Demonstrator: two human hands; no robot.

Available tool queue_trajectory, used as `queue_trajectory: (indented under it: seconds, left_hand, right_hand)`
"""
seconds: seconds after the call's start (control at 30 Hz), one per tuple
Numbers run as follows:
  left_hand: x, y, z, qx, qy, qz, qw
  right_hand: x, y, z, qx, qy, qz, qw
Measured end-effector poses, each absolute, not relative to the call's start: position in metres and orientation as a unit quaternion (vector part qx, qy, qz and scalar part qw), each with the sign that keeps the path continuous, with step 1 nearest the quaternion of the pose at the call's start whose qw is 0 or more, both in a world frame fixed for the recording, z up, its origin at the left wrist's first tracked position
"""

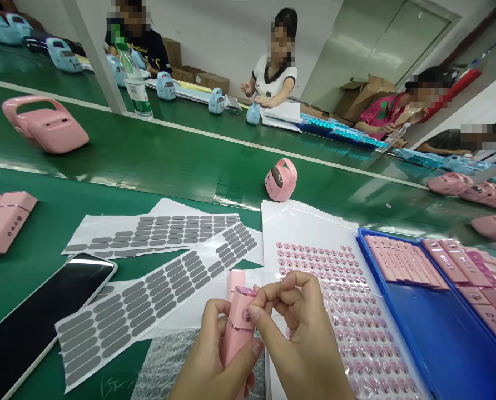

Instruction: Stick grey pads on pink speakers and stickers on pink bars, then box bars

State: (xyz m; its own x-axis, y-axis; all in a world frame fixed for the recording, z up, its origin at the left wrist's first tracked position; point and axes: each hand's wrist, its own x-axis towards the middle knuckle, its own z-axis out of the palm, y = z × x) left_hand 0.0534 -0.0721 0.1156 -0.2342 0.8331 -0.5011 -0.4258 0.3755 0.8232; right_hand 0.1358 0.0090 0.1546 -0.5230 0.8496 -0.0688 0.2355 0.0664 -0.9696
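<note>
While my left hand (214, 355) grips the pink part (236, 325) at lower centre, my right hand (298, 333) pinches closed, pressing a small sticker (245, 315) onto its top face; I judge it could land crooked if the part twists; my wrist sits over the sticker sheet (340, 289) and might lift others

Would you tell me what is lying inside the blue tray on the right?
The blue tray holds rows of pink parts lined along its far end, and its near floor shows bare. More pink parts fill the neighbouring tray; whatever lies beneath them is covered.
</note>
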Motion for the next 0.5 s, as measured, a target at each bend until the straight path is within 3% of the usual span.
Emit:
queue_trajectory:
  seconds: [0.33, 0.5]
  left_hand:
    - [0.053, -0.072, 0.12, 0.176, 0.589, 0.53, 0.583]
    - [0.055, -0.069, 0.117, 0.181, 0.613, 0.536, 0.552]
  right_hand:
    - [0.14, 0.011, 0.143, -0.425, -0.705, 0.485, 0.294]
    - [0.147, 0.009, 0.13, -0.409, -0.784, 0.423, 0.2]
